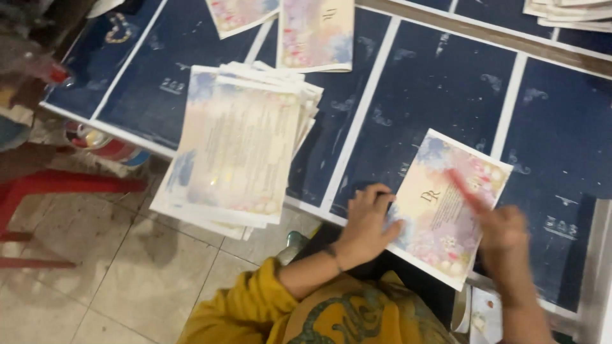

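1. Lying tilted on the dark blue printed sheets (440,76), the floral card (449,204) is running its long axis from lower left to upper right.
2. Left hand (366,226) is pressing its spread fingers flat on the card's left edge.
3. Right hand (500,226) is blurring over the card's right side, pointing a reddish stick (464,190); grip unclear.
4. Card stack (239,146) is sitting well apart, leftward.

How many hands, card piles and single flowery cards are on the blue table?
Hands: 2, the left hand and the right hand
Card piles: 2, the big pile and the corner pile
Single flowery cards: 3
Total: 7
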